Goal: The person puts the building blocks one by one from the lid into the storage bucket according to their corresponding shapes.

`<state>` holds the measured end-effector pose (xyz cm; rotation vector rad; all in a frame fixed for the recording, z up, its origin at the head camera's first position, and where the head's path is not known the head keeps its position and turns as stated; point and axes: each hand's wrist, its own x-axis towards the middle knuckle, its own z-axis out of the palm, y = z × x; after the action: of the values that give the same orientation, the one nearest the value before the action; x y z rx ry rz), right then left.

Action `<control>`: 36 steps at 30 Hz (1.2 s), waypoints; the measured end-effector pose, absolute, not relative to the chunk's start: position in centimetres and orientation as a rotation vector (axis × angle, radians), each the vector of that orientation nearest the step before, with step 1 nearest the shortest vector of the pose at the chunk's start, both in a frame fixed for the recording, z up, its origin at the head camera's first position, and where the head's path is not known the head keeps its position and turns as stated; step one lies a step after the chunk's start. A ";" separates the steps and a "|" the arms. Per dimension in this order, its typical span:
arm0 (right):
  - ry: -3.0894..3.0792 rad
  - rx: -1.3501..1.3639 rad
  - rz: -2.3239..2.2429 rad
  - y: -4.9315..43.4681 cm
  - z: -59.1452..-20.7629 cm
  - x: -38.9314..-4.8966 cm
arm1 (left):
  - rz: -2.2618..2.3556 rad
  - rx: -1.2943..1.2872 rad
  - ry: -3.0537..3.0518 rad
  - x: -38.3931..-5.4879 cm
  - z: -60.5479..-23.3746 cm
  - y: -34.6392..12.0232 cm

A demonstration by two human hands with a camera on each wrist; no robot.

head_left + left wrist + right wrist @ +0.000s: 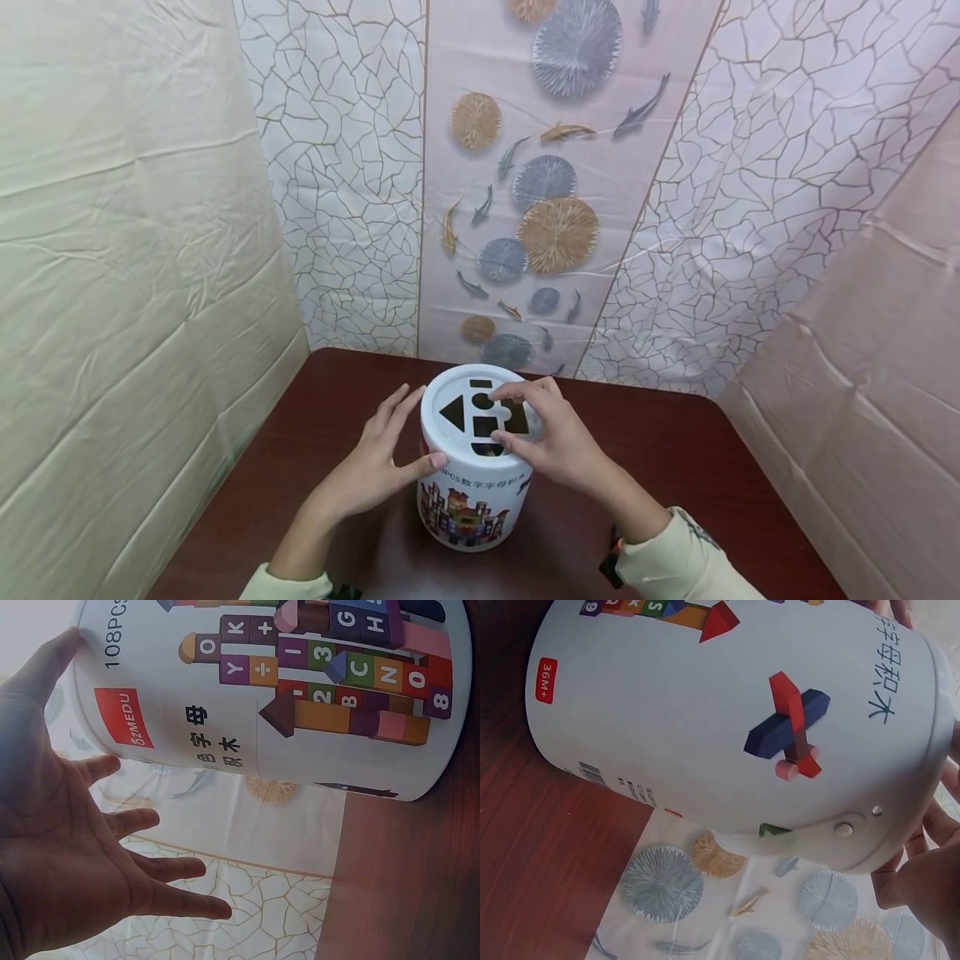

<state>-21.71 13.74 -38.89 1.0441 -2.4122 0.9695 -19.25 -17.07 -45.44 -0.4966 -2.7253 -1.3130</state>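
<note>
A white toy-block bucket (472,508) stands upright, printed with coloured blocks and lettering. Its white lid (452,379) has dark cut-outs, among them a triangle, a circle and a square. My left hand (372,467) is at the bucket's left side, fingers spread and thumb tip touching the rim. In the left wrist view the left palm (82,847) faces the bucket, its fingers apart from the wall. Over the lid's right part is my right hand (558,433), index finger and thumb apart and bent toward the cut-outs. Some right fingers (889,891) show by the lid edge.
The bucket is on a dark red-brown table (660,467). Behind the table hangs a patterned cloth (517,208) with fish and round motifs. Plain pale cloth walls (135,292) close in both sides. A white carry handle (802,844) lies against the bucket's side.
</note>
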 end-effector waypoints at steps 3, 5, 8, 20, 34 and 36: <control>-2.413 1.013 0.927 14.3 -38.7 -21.5 | -1.316 -0.494 -2.727 -19.2 -45.4 -17.1; -2.412 1.002 0.912 14.8 -38.5 -21.2 | -1.314 -0.493 -2.725 -19.2 -45.4 -17.1; -2.405 0.987 0.897 15.8 -38.3 -20.9 | -1.312 -0.496 -2.722 -19.2 -45.5 -17.1; -2.386 0.899 0.825 21.0 -38.9 -19.2 | -1.317 -0.508 -2.711 -19.2 -45.5 -17.2; -2.386 0.762 0.713 26.8 -42.9 -17.4 | -1.312 -0.506 -2.714 -19.2 -45.5 -17.2; -2.391 0.741 0.697 27.7 -43.6 -17.2 | -1.314 -0.507 -2.715 -19.2 -45.5 -17.2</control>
<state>-17.17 27.70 -43.61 0.7412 -2.3912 0.6970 -19.19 -17.16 -45.51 -0.5072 -2.7150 -1.3140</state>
